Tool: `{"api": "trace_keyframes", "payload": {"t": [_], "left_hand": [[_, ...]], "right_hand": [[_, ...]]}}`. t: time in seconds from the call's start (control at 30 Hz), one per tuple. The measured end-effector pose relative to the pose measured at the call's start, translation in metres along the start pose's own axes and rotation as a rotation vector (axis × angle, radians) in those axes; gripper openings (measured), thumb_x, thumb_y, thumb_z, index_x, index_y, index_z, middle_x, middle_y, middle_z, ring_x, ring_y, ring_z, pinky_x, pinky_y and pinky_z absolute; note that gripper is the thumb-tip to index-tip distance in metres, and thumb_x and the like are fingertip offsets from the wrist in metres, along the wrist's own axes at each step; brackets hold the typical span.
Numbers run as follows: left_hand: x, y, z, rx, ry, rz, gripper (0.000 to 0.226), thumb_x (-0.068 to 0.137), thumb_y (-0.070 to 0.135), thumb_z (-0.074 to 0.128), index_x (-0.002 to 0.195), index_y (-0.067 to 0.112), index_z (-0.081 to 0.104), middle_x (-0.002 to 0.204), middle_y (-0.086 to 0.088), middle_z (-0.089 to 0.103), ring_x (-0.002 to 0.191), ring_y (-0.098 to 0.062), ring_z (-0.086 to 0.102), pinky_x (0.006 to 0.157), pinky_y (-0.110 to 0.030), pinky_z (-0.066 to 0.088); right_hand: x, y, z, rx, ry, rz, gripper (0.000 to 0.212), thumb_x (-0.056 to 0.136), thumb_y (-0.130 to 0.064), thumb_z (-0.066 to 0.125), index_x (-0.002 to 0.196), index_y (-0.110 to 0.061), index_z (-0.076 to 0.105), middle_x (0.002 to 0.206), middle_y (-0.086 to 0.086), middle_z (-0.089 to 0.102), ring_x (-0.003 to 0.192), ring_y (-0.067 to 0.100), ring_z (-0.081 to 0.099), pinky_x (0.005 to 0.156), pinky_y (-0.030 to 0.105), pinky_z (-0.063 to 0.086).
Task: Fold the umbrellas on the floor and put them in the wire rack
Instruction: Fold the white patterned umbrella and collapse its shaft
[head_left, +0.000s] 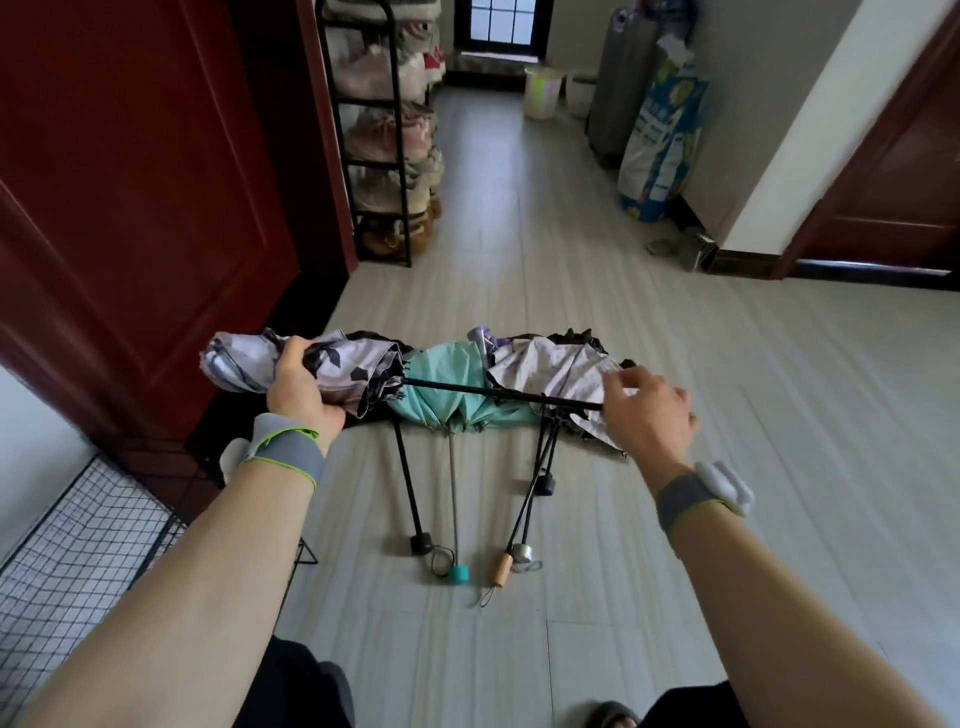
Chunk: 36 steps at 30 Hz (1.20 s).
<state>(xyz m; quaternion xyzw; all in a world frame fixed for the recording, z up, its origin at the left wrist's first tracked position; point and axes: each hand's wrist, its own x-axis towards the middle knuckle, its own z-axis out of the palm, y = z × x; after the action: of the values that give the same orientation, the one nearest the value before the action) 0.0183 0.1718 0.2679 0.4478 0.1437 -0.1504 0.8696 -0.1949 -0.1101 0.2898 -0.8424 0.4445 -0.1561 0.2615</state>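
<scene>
Head view, standing over pale plank floor (727, 415). Left hand (296, 384) grips the bunched canopy of a lilac-and-black umbrella (343, 366), fingers wrapped round the fabric. Right hand (649, 410) is curled on the far end of the same umbrella's black shaft (493, 391); the handle itself is hidden under the hand. The shaft is extended and the umbrella is held roughly level, above the floor and across the row lying there. On the floor below: a teal umbrella (452, 382), canopy half collapsed, its teal handle (460, 574) toward the person; just right of it a white patterned umbrella (550, 364). More shafts run toward the person, ending in a black handle (421, 543), a wooden handle (503, 566) and a silver handle (521, 552). Wire rack (78, 545) sits at lower left beside the dark red door (130, 182), well apart from the held umbrella. Shoe rack (384, 156) stands by the door frame. Grey wristband (288, 457) on each forearm.
</scene>
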Motion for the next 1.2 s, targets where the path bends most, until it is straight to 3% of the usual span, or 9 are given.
{"api": "trace_keyframes", "payload": {"t": [0.13,0.27,0.33,0.47,0.6,0.7,0.9,1.07,1.2], "left_hand": [[0.004,0.007,-0.012,-0.033,0.019,0.01,0.039,0.063,0.031,0.069,0.098,0.015,0.069,0.132,-0.016,0.065,0.114,-0.037,0.067,0.081,-0.039,0.057],[0.004,0.005,-0.014,-0.005,0.056,0.015,0.041,0.059,0.032,0.069,0.097,0.015,0.07,0.118,-0.015,0.071,0.114,-0.038,0.067,0.088,-0.044,0.055],[0.002,0.007,-0.015,-0.001,0.071,0.02,0.038,0.061,0.032,0.068,0.096,0.017,0.07,0.112,-0.014,0.071,0.113,-0.037,0.068,0.085,-0.042,0.055],[-0.002,0.002,-0.001,-0.033,0.022,0.007,0.04,0.065,0.031,0.069,0.1,0.013,0.068,0.123,-0.015,0.07,0.112,-0.036,0.068,0.091,-0.048,0.055],[-0.006,-0.006,0.019,-0.046,0.036,0.016,0.019,0.081,0.026,0.063,0.092,0.012,0.07,0.105,-0.013,0.074,0.094,-0.033,0.073,0.078,-0.043,0.061],[-0.005,-0.009,0.016,-0.067,0.035,-0.021,0.023,0.078,0.027,0.065,0.095,0.012,0.068,0.109,-0.013,0.074,0.096,-0.032,0.073,0.079,-0.044,0.06],[-0.01,-0.004,0.019,-0.057,-0.042,0.025,0.017,0.079,0.026,0.062,0.086,0.013,0.071,0.096,-0.011,0.068,0.087,-0.031,0.069,0.076,-0.035,0.058],[-0.016,-0.009,0.025,-0.081,-0.055,-0.027,0.013,0.083,0.024,0.059,0.085,0.012,0.065,0.097,-0.009,0.064,0.08,-0.028,0.068,0.067,-0.032,0.057],[-0.014,-0.007,0.022,-0.058,-0.056,-0.024,0.023,0.073,0.025,0.065,0.091,0.012,0.069,0.1,-0.011,0.067,0.087,-0.031,0.07,0.078,-0.037,0.059]], "right_hand": [[0.008,0.015,-0.006,0.848,-0.169,0.366,0.023,0.093,-0.036,0.059,0.086,-0.018,0.07,0.084,0.005,0.068,0.074,0.023,0.066,0.059,0.027,0.049],[0.01,0.019,-0.005,0.779,-0.316,0.36,0.033,0.1,-0.037,0.053,0.08,-0.012,0.062,0.066,0.007,0.067,0.04,0.017,0.048,0.038,0.018,0.031],[0.013,0.019,-0.001,0.685,-0.317,0.335,0.03,0.098,-0.035,0.058,0.08,-0.011,0.06,0.059,0.007,0.066,0.037,0.016,0.038,0.038,0.02,0.025],[0.007,-0.005,0.013,0.755,-0.265,0.28,0.018,0.088,-0.022,0.061,0.072,-0.012,0.061,0.057,0.007,0.064,0.049,0.021,0.043,0.052,0.03,0.04],[0.001,-0.025,0.016,0.773,-0.116,0.124,0.018,0.085,-0.022,0.06,0.068,-0.016,0.056,0.062,0.006,0.051,0.051,0.02,0.04,0.05,0.03,0.033],[0.003,-0.022,0.012,0.792,-0.049,0.067,0.017,0.083,-0.023,0.063,0.069,-0.017,0.056,0.06,0.001,0.047,0.057,0.021,0.04,0.053,0.031,0.033],[0.0,-0.025,0.01,0.764,-0.323,0.313,0.018,0.091,-0.018,0.056,0.073,-0.014,0.055,0.068,0.011,0.061,0.032,0.009,0.036,0.037,0.022,0.029],[-0.012,-0.033,0.015,0.745,-0.009,-0.017,0.017,0.085,-0.03,0.061,0.07,-0.022,0.057,0.057,-0.008,0.049,0.056,0.018,0.043,0.053,0.031,0.037],[-0.013,-0.037,0.01,0.795,-0.198,0.201,0.02,0.089,-0.022,0.056,0.069,-0.018,0.054,0.061,0.001,0.05,0.047,0.017,0.037,0.045,0.027,0.032]]}}
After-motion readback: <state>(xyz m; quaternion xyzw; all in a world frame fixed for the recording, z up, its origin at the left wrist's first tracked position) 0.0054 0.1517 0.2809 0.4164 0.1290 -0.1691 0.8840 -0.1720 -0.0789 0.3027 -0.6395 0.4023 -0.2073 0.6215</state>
